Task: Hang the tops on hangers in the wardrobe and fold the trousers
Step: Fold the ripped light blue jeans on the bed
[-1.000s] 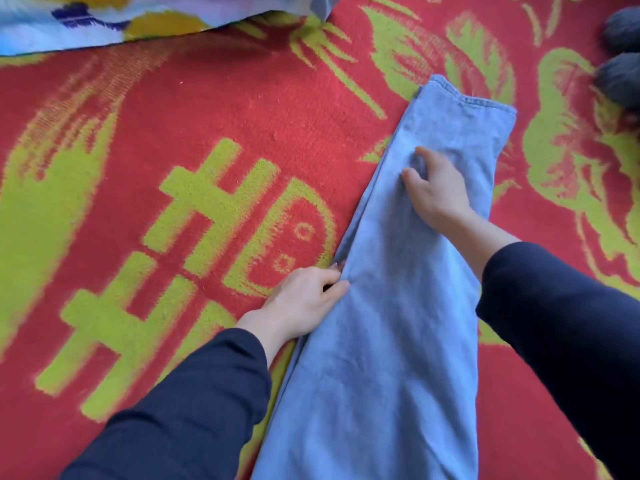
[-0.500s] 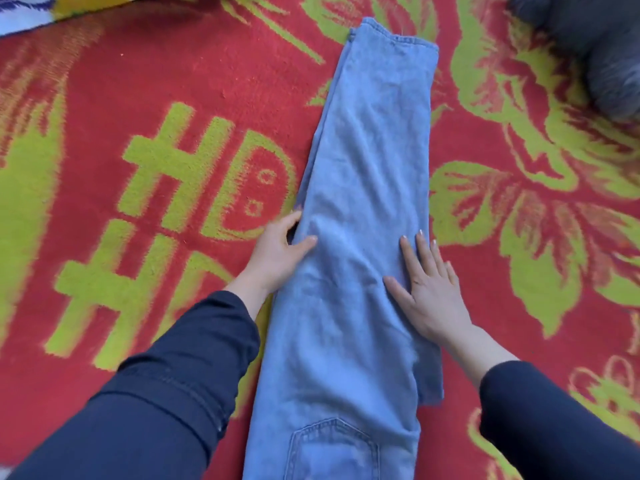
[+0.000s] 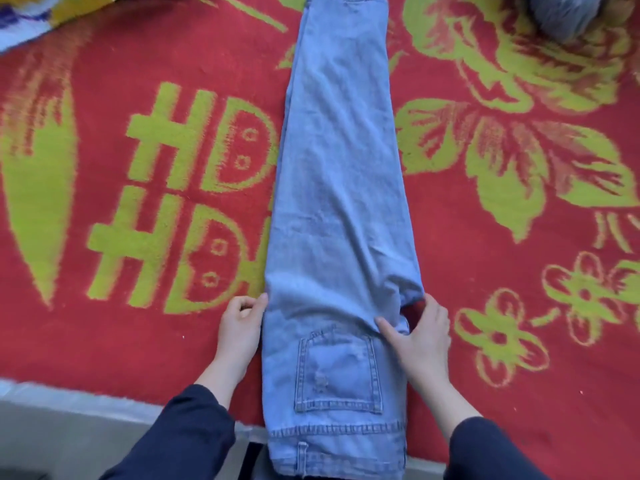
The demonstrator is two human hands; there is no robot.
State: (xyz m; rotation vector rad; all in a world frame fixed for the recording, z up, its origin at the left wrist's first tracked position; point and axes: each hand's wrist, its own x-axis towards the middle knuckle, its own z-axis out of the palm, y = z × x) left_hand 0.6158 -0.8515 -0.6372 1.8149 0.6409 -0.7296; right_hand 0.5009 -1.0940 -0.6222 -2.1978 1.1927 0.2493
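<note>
Lying lengthwise at frame centre, jeans [image 3: 341, 188] on red blanket [image 3: 138, 341]; left hand [image 3: 240, 327] curled at their edge, right hand [image 3: 420, 336] pinching the crotch fold.

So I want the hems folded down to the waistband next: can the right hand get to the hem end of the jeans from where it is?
Probably yes, with a long stretch. The right hand sits at the crotch edge of the jeans; the hem end lies far up the red blanket, with nothing between them.

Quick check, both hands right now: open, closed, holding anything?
Left hand: loosely curled, resting against the left edge of the jeans; whether it has a grip cannot be told.
Right hand: pinching the jeans' right edge at the crotch.
</note>
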